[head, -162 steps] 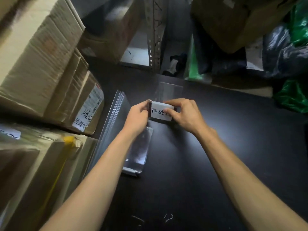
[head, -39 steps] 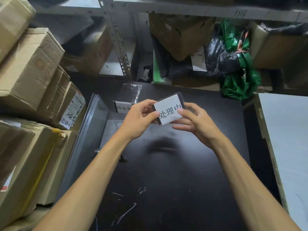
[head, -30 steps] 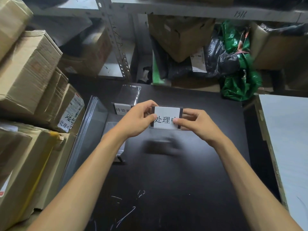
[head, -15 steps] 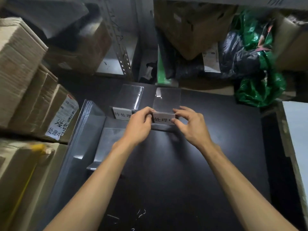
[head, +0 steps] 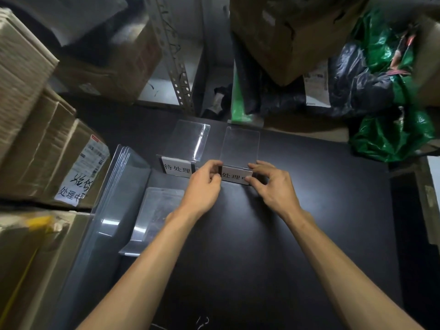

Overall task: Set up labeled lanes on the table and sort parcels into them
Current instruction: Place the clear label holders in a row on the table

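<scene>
The near part of the dark worktop (head: 238, 270) holds no parcels, so sorting looks not yet begun and the job seems to be at the lane-marking stage. Left of centre, a spare clear stand (head: 159, 208) lies flat, and just beside it a stack of clear sheets (head: 119, 194) leans toward the cardboard boxes (head: 42, 148) piled along the left edge; the spare stand suggests at least one more lane is left to mark. Around the middle of the frame both hands meet on the second label stand (head: 234, 176), whose base sits on or just above the worktop. The left hand (head: 204, 184) has its fingers curled, pinching the stand's left end, and the right hand (head: 273, 189) pinches the right end between thumb and fingertips. Just left of it the first label stand (head: 177, 168) sits alone, its card facing the camera. Farther back, at upper right, green and black bags (head: 390, 136) wait, probably parcels to sort.
</scene>
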A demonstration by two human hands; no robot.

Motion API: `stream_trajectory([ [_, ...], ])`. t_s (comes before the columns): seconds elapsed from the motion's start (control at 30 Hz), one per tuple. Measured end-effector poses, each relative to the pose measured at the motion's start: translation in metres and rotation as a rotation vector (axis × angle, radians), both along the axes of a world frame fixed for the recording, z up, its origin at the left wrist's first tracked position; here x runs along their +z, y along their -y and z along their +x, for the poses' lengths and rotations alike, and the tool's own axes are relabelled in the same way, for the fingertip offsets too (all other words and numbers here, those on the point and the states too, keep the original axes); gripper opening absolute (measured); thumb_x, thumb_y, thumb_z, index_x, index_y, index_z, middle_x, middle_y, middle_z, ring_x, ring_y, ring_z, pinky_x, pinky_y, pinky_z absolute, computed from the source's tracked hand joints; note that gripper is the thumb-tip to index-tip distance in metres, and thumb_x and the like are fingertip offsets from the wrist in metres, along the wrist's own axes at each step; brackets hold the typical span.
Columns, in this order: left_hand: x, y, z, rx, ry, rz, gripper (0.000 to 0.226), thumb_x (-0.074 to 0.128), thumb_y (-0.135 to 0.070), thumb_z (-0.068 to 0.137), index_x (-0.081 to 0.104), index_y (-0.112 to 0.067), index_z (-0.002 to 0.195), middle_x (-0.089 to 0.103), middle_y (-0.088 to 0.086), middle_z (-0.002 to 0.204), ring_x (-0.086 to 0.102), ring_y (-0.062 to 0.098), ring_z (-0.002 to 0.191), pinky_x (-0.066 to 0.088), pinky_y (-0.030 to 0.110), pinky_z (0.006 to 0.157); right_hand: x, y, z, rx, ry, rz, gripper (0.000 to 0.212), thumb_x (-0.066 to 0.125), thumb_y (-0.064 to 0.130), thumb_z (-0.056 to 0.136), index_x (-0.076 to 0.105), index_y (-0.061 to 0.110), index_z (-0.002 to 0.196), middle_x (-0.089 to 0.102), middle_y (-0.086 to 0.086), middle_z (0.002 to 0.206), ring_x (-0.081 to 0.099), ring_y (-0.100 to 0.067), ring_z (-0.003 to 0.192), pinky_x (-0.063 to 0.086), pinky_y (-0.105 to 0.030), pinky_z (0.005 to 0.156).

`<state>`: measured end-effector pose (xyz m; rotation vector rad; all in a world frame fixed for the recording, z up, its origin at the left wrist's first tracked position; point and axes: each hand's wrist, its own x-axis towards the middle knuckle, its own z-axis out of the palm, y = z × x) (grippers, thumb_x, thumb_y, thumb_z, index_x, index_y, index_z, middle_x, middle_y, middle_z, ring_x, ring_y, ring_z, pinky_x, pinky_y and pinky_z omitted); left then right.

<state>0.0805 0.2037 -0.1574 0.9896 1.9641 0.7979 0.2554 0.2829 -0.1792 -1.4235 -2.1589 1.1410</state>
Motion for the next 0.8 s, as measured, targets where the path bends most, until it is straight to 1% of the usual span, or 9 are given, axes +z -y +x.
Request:
stream_trajectory([
  [0.07,0.000,0.000,0.000,0.000,-0.006,-0.011,0.043,0.043,-0.001,0.097,0.060,-0.016,0.133,0.068,0.001,0.119,0.060,0.012,0.114,0.038,0.014,0.092,0.001,-0.001,-0.001,0.011,0.019,0.008,0.032,0.076,0.016,0.091,0.074,0.010,0.123,0.070,0.000,0.131,0.053,-0.011,0.134,0.030,-0.014,0.110],
  [0.13,0.001,0.000,0.001,0.004,-0.001,-0.024,0.043,0.043,-0.002,0.098,0.059,-0.017,0.135,0.066,0.000,0.119,0.059,0.012,0.114,0.037,0.016,0.094,0.001,-0.001,-0.002,0.015,0.031,0.034,0.030,0.076,0.015,0.090,0.075,0.010,0.120,0.071,-0.001,0.129,0.055,-0.014,0.132,0.031,-0.014,0.108],
  [0.23,0.003,0.002,0.002,-0.003,0.000,-0.039,0.042,0.045,-0.006,0.099,0.057,-0.018,0.137,0.064,-0.002,0.121,0.058,0.011,0.115,0.038,0.019,0.095,0.002,-0.001,0.000,0.031,0.057,0.044,0.032,0.077,0.017,0.087,0.076,0.013,0.119,0.070,-0.001,0.128,0.055,-0.014,0.130,0.035,-0.020,0.109],
  [0.33,0.006,0.002,0.003,0.004,0.025,-0.017,0.041,0.046,-0.005,0.100,0.054,-0.016,0.139,0.063,0.001,0.130,0.057,0.012,0.124,0.039,0.020,0.104,0.004,0.000,0.004,0.057,0.041,0.093,0.036,0.081,0.019,0.083,0.075,0.015,0.118,0.070,-0.003,0.124,0.058,-0.018,0.127,0.043,-0.030,0.110],
  [0.4,0.009,0.002,0.002,0.015,0.033,0.002,0.041,0.046,-0.004,0.100,0.053,-0.014,0.139,0.061,0.001,0.134,0.055,0.010,0.125,0.038,0.019,0.104,0.008,0.003,0.007,0.069,0.010,0.120,0.037,0.080,0.027,0.083,0.075,0.015,0.117,0.071,-0.001,0.122,0.058,-0.019,0.125,0.044,-0.033,0.108],
  [0.57,0.023,0.010,-0.005,0.002,0.013,0.018,0.039,0.047,-0.007,0.099,0.054,-0.015,0.137,0.058,0.000,0.138,0.055,0.013,0.124,0.035,0.019,0.100,0.031,0.013,0.007,0.054,-0.072,0.129,0.049,0.056,0.053,0.089,0.075,0.017,0.116,0.071,0.003,0.121,0.057,-0.009,0.120,0.035,-0.010,0.101],
  [0.7,0.042,0.030,-0.018,0.012,0.012,0.070,0.033,0.046,-0.003,0.097,0.065,-0.020,0.119,0.068,-0.003,0.118,0.063,0.012,0.109,0.044,0.024,0.099,0.055,0.028,-0.001,0.069,-0.145,0.195,0.039,0.056,0.045,0.093,0.075,0.016,0.111,0.071,0.006,0.113,0.060,-0.006,0.111,0.037,-0.004,0.095],
  [0.73,0.048,0.037,-0.023,0.024,0.044,0.091,0.033,0.045,-0.001,0.097,0.066,-0.021,0.113,0.070,-0.001,0.110,0.066,0.013,0.100,0.047,0.024,0.096,0.061,0.034,-0.007,0.083,-0.157,0.188,0.032,0.059,0.041,0.094,0.075,0.017,0.108,0.072,0.008,0.108,0.062,-0.005,0.106,0.041,-0.005,0.091],
  [0.8,0.060,0.054,-0.033,0.057,0.108,0.138,0.033,0.043,0.004,0.098,0.066,-0.018,0.105,0.072,0.003,0.099,0.067,0.009,0.085,0.051,0.020,0.085,0.071,0.050,-0.025,0.128,-0.176,0.163,0.017,0.067,0.031,0.093,0.075,0.018,0.101,0.073,0.012,0.098,0.067,-0.002,0.095,0.051,-0.017,0.087],
])
